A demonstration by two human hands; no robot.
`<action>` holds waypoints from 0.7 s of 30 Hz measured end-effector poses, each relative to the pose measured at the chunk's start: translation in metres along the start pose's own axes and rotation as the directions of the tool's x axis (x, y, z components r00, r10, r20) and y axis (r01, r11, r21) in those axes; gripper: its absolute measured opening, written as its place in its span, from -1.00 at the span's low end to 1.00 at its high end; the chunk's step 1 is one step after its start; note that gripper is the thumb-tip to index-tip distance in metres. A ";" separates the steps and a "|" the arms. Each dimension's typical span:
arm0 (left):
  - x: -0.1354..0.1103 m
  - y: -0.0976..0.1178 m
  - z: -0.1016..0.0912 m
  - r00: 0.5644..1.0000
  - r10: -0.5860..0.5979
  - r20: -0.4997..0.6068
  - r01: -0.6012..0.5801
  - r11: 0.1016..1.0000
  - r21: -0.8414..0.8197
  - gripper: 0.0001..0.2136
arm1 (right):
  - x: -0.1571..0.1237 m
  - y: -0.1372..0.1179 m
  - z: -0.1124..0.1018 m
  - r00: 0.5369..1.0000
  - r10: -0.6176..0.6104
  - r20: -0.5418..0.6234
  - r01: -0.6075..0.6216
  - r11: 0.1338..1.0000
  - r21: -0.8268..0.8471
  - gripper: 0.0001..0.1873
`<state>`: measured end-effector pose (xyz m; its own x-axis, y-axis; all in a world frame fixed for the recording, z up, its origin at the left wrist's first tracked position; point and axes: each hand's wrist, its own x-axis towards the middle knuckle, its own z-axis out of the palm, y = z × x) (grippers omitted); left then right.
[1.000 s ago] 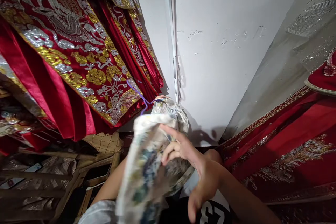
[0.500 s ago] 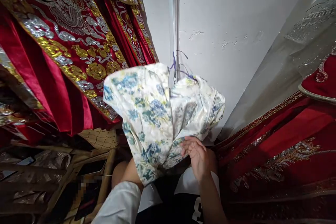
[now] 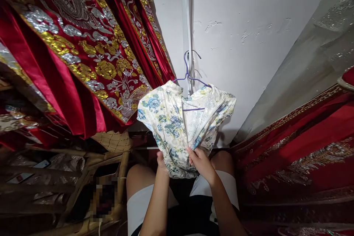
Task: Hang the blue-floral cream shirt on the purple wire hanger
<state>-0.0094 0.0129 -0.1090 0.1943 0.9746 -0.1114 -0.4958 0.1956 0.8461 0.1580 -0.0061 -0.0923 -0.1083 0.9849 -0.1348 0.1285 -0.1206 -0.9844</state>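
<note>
A white short-sleeved blouse (image 3: pixel 171 121) with blue and green flowers hangs upright on a purple wire hanger (image 3: pixel 187 72), whose hook is up at a vertical white strip on the wall. My right hand (image 3: pixel 201 161) pinches the blouse's front edge, low at the bottom of the open V neck. At the blouse's lower left side is my left hand (image 3: pixel 162 161), its thumb standing up beside the cloth. The other fingers of that hand are hidden behind the fabric, so its grip does not show.
Red embroidered cloth (image 3: pixel 91 66) with gold and silver sequins hangs at the left. More red beaded fabric (image 3: pixel 304 147) is at the right. A bamboo-framed stand (image 3: pixel 124 169) with dark phone-like objects is at the lower left, against a white wall (image 3: pixel 235 14).
The blouse has swung flat and straight, with its neck and hanger now exposed. My left arm has come out from under it to the side, and my right hand has closed on its front edge.
</note>
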 end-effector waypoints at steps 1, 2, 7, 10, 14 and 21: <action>0.002 0.002 0.000 0.999 -0.029 -0.020 0.029 0.999 -0.024 -0.41 | 0.000 -0.001 0.001 1.000 -0.018 0.009 0.018 1.000 -0.011 -0.44; 0.004 0.004 -0.001 0.997 -0.054 -0.049 0.053 0.998 -0.037 -0.38 | 0.000 -0.002 0.002 0.999 -0.038 0.021 0.038 0.999 -0.009 -0.44; 0.012 0.003 -0.003 0.941 0.127 -0.313 -0.092 0.988 0.125 -0.50 | 0.001 -0.005 0.001 0.994 -0.107 -0.028 0.109 0.992 0.059 -0.54; 0.014 -0.013 0.003 0.687 0.551 -0.473 -0.338 0.819 0.464 -0.54 | 0.003 -0.005 -0.002 0.990 -0.098 -0.101 0.107 0.991 0.081 -0.59; 0.005 -0.034 0.022 0.564 0.806 -0.180 -0.441 0.478 0.760 -0.65 | 0.004 -0.007 -0.001 0.991 -0.077 -0.105 0.089 0.989 0.114 -0.68; -0.006 -0.039 0.048 0.833 0.547 0.078 -0.437 0.564 0.701 -0.87 | 0.000 -0.019 -0.007 0.994 -0.077 -0.084 0.085 0.992 0.098 -0.79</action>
<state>0.0494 -0.0055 -0.1167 -0.0432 0.9105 0.4112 0.2286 -0.3916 0.8913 0.1623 -0.0033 -0.0733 -0.0348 0.9982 -0.0488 0.0215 -0.0481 -0.9986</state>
